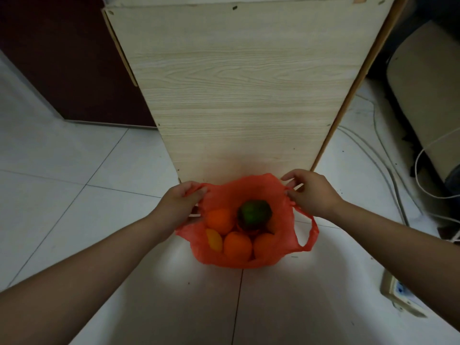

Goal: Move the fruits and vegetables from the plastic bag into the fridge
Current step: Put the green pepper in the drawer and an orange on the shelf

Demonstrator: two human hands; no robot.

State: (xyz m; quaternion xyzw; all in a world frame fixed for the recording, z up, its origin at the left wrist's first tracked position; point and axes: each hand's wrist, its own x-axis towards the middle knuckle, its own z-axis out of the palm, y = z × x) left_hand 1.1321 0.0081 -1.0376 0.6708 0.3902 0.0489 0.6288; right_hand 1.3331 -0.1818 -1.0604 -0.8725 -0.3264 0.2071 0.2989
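Observation:
An orange plastic bag (278, 252) sits on the white tiled floor, its mouth pulled wide. My left hand (179, 207) grips the bag's left edge and my right hand (311, 192) pinches its right edge near a handle loop. Inside lie three oranges (237, 245), a green pepper-like vegetable (255, 212) on top, and a yellow fruit (214, 240) at the left side. No fridge interior shows in this view.
A pale wooden panel (236, 95) stands just behind the bag. A dark red cabinet side (74, 58) is at the upper left. White cables (388, 165) and a power strip (400, 295) lie on the floor to the right, beside a beige rounded object (428, 108).

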